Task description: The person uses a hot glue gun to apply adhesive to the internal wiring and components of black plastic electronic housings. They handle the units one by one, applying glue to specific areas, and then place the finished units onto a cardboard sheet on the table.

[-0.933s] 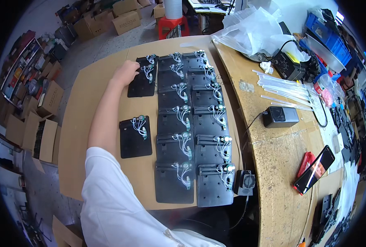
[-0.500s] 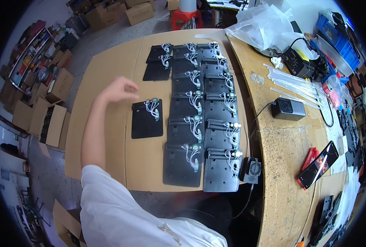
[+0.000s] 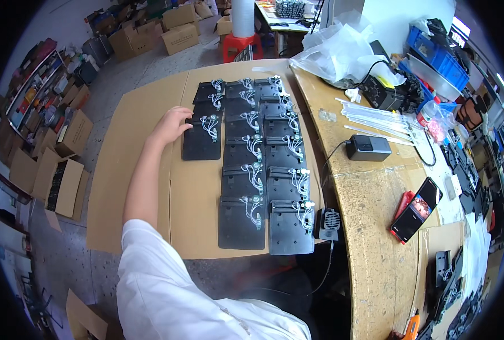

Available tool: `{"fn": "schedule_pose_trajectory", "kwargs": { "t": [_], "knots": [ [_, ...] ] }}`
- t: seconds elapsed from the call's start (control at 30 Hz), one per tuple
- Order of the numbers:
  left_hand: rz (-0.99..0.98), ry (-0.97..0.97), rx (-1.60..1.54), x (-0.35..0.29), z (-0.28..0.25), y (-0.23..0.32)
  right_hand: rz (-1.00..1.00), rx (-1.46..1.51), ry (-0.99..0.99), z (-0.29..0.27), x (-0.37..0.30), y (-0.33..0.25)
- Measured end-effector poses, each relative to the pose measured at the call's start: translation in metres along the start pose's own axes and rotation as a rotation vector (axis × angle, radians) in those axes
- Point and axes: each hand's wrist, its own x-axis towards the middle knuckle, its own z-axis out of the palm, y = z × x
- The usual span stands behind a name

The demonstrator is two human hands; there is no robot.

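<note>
My left hand (image 3: 174,124) reaches over the cardboard-covered table, its fingers and thumb closed at the upper left corner of a black plastic panel (image 3: 201,144). That panel lies flat, with white wires and a small green circuit board along its upper right. Its far edge meets or slightly overlaps the panel (image 3: 208,105) just beyond it; which of the two is on top I cannot tell. To the right, similar wired panels overlap in two long columns, including a near panel (image 3: 240,226) and another panel (image 3: 290,233) beside it. My right hand is out of view.
A wooden bench (image 3: 342,198) runs along the right. On it are clear sticks (image 3: 371,120), a black power box (image 3: 369,147), a phone (image 3: 416,209) and an orange-handled tool (image 3: 412,327). A small black speaker-like box (image 3: 327,224) sits beside the panels. Open cartons (image 3: 65,187) stand at left.
My left hand has come down onto the separate panel's corner. That panel has slid away from me, up against the short far-left column. The whole view has shifted somewhat.
</note>
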Motion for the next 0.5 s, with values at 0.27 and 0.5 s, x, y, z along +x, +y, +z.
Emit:
{"fn": "schedule_pose_trajectory", "kwargs": {
  "t": [0.27, 0.5],
  "knots": [
    [-0.108, 0.037, 0.012, 0.014, 0.038, -0.019, 0.046, 0.041, 0.021, -0.017, -0.006, 0.000],
    [-0.345, -0.096, 0.020, 0.018, 0.030, -0.023, 0.098, 0.077, 0.030, -0.037, -0.014, -0.001]
  ]
}}
